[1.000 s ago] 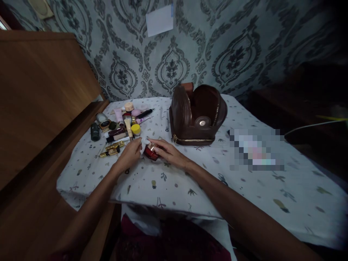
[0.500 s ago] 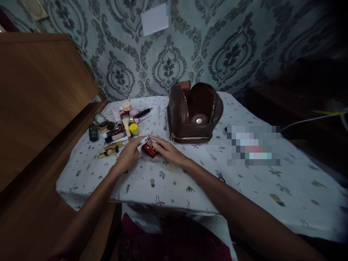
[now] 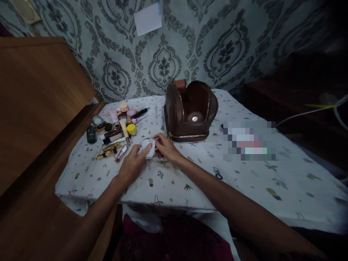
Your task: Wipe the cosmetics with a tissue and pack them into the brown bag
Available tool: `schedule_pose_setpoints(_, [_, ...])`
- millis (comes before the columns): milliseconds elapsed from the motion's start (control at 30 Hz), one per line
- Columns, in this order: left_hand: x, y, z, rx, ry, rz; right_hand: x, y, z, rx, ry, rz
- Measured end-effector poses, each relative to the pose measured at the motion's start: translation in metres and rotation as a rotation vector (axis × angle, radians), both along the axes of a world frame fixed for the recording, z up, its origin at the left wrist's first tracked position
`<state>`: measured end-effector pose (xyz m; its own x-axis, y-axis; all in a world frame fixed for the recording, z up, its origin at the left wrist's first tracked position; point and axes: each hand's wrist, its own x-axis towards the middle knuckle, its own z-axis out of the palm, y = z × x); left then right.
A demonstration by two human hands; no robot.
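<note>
A small white piece, like a folded tissue (image 3: 149,149), is between my hands just above the printed tablecloth (image 3: 174,185). My left hand (image 3: 133,161) grips it from the left, thumb lying across its top. At its right edge are the curled fingers of my right hand (image 3: 165,148), closed on that side. Anything beneath the tissue is hidden. Beside my left hand lies a clear pinkish tube (image 3: 121,153), with two gold tubes (image 3: 106,153) farther left. The red glossy item does not show.
Cosmetics lie heaped at the left, among them a yellow-lidded jar (image 3: 132,129), a beige tube (image 3: 124,131) and a dark bottle (image 3: 91,134). A brown bag (image 3: 187,125) stands unzipped behind my right hand. A blurred-out object (image 3: 248,141) lies at right. A wooden panel (image 3: 40,90) borders the left.
The red glossy item between my hands has gone from sight, and a white tissue-like piece is there instead. My left hand has shifted right, uncovering the pinkish tube. The view has shifted slightly.
</note>
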<state>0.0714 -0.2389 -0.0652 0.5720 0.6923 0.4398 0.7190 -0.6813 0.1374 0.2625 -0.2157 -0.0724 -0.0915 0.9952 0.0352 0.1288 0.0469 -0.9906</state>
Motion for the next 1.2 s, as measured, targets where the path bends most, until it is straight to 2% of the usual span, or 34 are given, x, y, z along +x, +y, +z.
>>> schedule_pose_setpoints(100, [-0.004,0.004,-0.005,-0.004,-0.073,-0.063,0.002,-0.001,0.001,0.006,-0.021,0.029])
schedule_pose_setpoints(167, [-0.004,0.007,-0.004,-0.028,-0.165,-0.078,0.006,-0.001,0.001,0.012,0.013,0.109])
schedule_pose_setpoints(267, [-0.003,0.013,0.000,-0.093,-0.310,-0.041,0.013,-0.001,-0.002,0.019,0.130,0.261])
schedule_pose_setpoints(333, [-0.002,0.017,0.004,-0.164,-0.391,-0.012,0.015,-0.002,-0.003,0.019,0.185,0.297])
schedule_pose_setpoints(500, [-0.004,0.022,0.009,-0.255,-0.485,0.011,0.012,-0.004,-0.003,0.006,0.118,0.271])
schedule_pose_setpoints(633, [-0.005,0.018,0.007,-0.194,-0.414,-0.033,0.011,-0.003,-0.002,-0.012,-0.044,0.209])
schedule_pose_setpoints(800, [-0.008,0.014,0.001,-0.119,-0.314,-0.062,0.009,-0.001,-0.004,-0.024,-0.060,0.163])
schedule_pose_setpoints(967, [-0.009,0.020,-0.003,-0.131,-0.359,-0.076,0.006,-0.004,-0.003,0.086,-0.105,0.047])
schedule_pose_setpoints(1200, [-0.008,0.026,-0.001,-0.194,-0.497,-0.062,0.008,-0.004,-0.008,0.250,0.001,0.138])
